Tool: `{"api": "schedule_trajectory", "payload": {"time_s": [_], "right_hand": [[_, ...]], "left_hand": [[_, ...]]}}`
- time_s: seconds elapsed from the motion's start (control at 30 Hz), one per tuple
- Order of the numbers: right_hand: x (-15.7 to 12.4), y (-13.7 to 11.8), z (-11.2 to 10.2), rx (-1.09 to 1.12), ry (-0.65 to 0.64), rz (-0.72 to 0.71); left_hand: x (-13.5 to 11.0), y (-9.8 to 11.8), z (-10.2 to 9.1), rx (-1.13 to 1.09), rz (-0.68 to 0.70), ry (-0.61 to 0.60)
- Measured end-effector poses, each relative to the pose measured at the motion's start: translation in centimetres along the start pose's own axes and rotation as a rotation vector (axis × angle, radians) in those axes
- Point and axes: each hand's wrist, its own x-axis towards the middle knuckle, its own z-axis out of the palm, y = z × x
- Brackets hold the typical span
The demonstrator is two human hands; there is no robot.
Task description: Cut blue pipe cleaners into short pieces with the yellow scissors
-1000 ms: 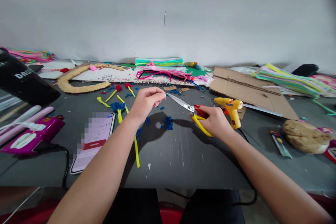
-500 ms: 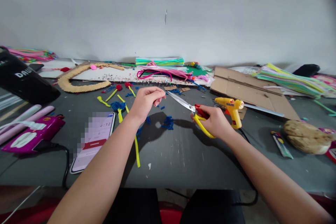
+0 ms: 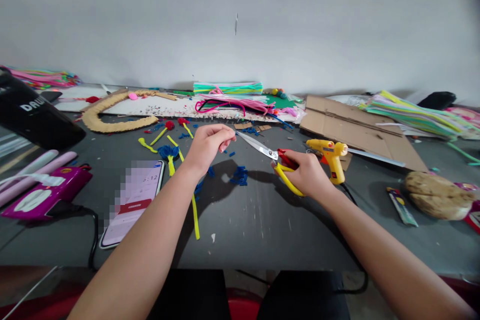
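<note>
My right hand (image 3: pixel 305 172) grips a pair of scissors (image 3: pixel 258 146) with one red and one yellow handle. The silver blades point up and left, and their tips reach my left hand's fingertips. My left hand (image 3: pixel 212 145) is closed in a pinch above the table; whatever lies between finger and thumb is too small to make out. Below the hands lies a small pile of cut blue pieces (image 3: pixel 240 175). Beside my left forearm are a yellow strip (image 3: pixel 195 217) and a blue tuft on a yellow stem (image 3: pixel 168 152).
A smartphone (image 3: pixel 131 210) and a purple device (image 3: pixel 52 190) lie on the left. To the right stand a yellow glue gun (image 3: pixel 332 155), cardboard (image 3: pixel 356 127) and a brown lumpy object (image 3: pixel 437 195). Pipe cleaner bundles (image 3: pixel 228 88) line the wall; a black tumbler (image 3: pixel 37 110) leans at left.
The scissors' handles have drawn slightly closer together, and the blades look nearly closed. My left hand stays almost where it was.
</note>
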Motion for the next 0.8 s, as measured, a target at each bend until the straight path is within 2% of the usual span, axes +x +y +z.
{"api": "schedule_trajectory", "payload": {"time_s": [0.4, 0.8], "right_hand": [[0.09, -0.22, -0.32, 0.019, -0.029, 0.064], [0.02, 0.16, -0.20, -0.101, 0.016, 0.015]], "left_hand": [[0.09, -0.08, 0.11, 0.025, 0.004, 0.026], [0.07, -0.13, 0.15, 0.060, -0.011, 0.038]]}}
